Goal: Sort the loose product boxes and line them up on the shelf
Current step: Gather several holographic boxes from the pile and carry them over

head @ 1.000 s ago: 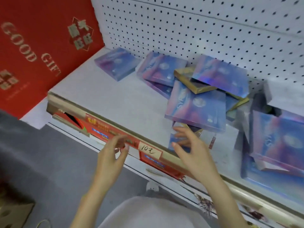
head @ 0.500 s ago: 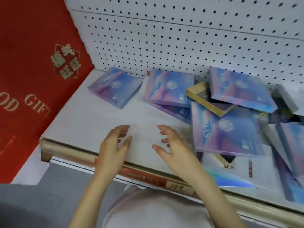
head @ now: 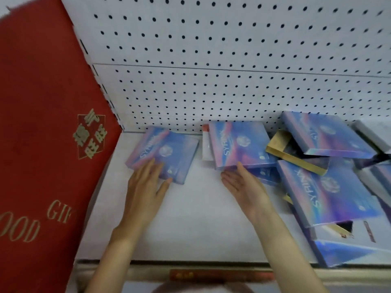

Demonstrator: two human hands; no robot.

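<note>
Left hand (head: 146,187) flat on one iridescent blue cardboard box (head: 169,149), the open right hand (head: 243,185) tugging the stacked twin box (head: 241,142) at its fingertips could spill the pile (head: 317,187) beside it.

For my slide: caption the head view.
Left hand rests on the leftmost blue box; right hand at the next box.

The leftmost flat blue-and-purple cardboard box (head: 169,151) is showing a smooth, glossy laminate; the holographic blue cardboard box (head: 349,252) at the front right is flashing a rainbow sheen. The open gold cardboard tray (head: 279,146) is looking metallic, foil-faced. The white perforated back panel (head: 211,85) and the white shelf (head: 196,225) are reading as painted metal — smooth and matt. The big red gift box (head: 42,134) is appearing matt, with gold foil lettering.
</note>
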